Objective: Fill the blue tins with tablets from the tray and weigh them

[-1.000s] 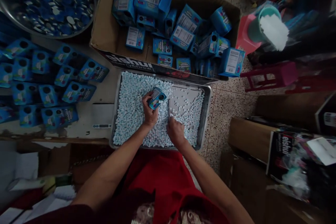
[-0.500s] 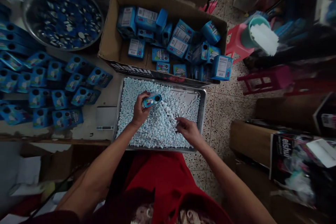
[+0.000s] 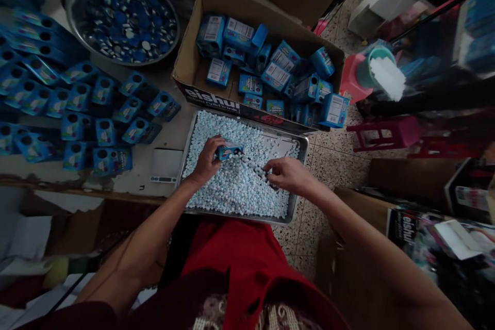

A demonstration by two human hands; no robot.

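- Now the left hand (image 3: 209, 160) grips a small blue printed cardboard box (image 3: 230, 152) over pale-blue rounded pellets (image 3: 235, 193) in a rectangular metal tray (image 3: 292, 209).
- I've just lost sight of its dark hole, so can't check inside.
- Right hand (image 3: 285, 173) curls at the pellets; its hold I can't tell.

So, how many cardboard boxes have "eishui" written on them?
2 that I can read: one cardboard box just beyond the metal tray, and another box at the right. Others may have hidden lettering.
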